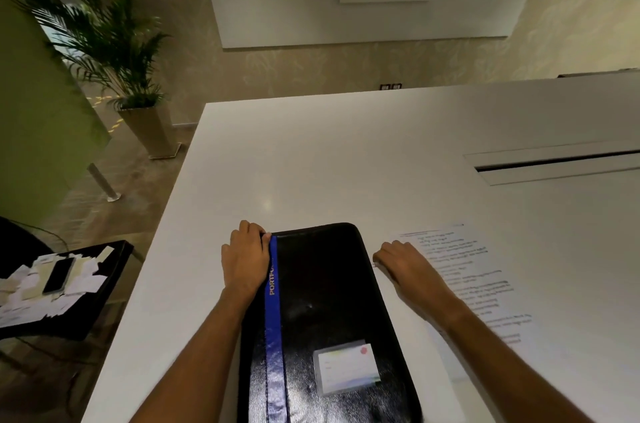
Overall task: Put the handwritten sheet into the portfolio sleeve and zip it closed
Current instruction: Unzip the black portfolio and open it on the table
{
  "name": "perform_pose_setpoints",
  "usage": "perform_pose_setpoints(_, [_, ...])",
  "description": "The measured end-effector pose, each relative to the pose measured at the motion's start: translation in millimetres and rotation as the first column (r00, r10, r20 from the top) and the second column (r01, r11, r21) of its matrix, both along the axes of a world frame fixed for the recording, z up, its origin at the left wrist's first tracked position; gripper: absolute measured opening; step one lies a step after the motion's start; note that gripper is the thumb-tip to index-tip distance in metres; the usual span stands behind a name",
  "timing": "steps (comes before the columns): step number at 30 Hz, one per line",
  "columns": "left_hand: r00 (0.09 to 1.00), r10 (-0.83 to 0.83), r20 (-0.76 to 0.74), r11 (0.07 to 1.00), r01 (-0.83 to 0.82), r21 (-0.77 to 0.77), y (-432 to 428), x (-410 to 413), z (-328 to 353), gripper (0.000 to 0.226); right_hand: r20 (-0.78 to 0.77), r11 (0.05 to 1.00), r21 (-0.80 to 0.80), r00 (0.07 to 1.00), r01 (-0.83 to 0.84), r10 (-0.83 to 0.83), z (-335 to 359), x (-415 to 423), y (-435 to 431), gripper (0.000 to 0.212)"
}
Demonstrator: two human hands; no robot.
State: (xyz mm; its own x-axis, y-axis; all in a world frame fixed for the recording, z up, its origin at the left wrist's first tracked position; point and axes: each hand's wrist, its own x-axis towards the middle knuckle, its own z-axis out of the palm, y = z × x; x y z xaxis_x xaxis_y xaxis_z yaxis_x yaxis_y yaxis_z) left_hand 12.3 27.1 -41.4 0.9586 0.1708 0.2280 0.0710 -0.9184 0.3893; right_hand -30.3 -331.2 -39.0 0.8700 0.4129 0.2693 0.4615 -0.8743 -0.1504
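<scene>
The handwritten sheet (474, 280) lies flat on the white table (346, 159), just right of the black portfolio (325, 305), which lies closed with a blue stripe (273, 318) along its left side and a card (348, 369) in a clear pocket near its close end. The left hand (244, 260) curls over the portfolio's far left corner, fingers gripping the edge. The right hand (403, 265) rests in a loose fist at the portfolio's right edge, over the sheet's margin; whether it pinches anything I cannot tell.
</scene>
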Motion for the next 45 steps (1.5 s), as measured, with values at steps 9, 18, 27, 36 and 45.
perform_pose_setpoints(9, [0.999,-0.042,0.012,0.940,0.035,0.338,-5.3,-4.4,12.4,0.014,0.051,0.991,0.107,0.995,0.074,-0.080,0.7,-68.9,6.0,0.012])
perform_pose_setpoints(18, [0.738,-0.642,-0.209,0.719,0.674,0.168,-140.3,-122.5,8.5,0.076,0.003,0.970,0.134,0.979,0.204,-0.206,8.7,-98.3,21.6,0.018])
perform_pose_setpoints(27, [0.791,-0.582,-0.192,0.757,0.612,0.228,-148.5,-138.7,-10.1,0.084,0.005,0.968,0.132,0.976,0.213,-0.216,5.9,-133.1,14.8,0.018])
perform_pose_setpoints(36, [0.794,-0.565,-0.224,0.769,0.605,0.207,-149.4,-137.6,-10.2,0.067,-0.045,0.943,0.219,0.968,0.252,-0.248,1.1,-202.5,15.7,0.008])
perform_pose_setpoints(45, [0.800,-0.547,-0.248,0.779,0.595,0.198,-151.9,-149.9,8.0,0.064,-0.075,0.888,0.264,0.926,0.377,-0.371,-6.0,-253.8,22.7,0.014])
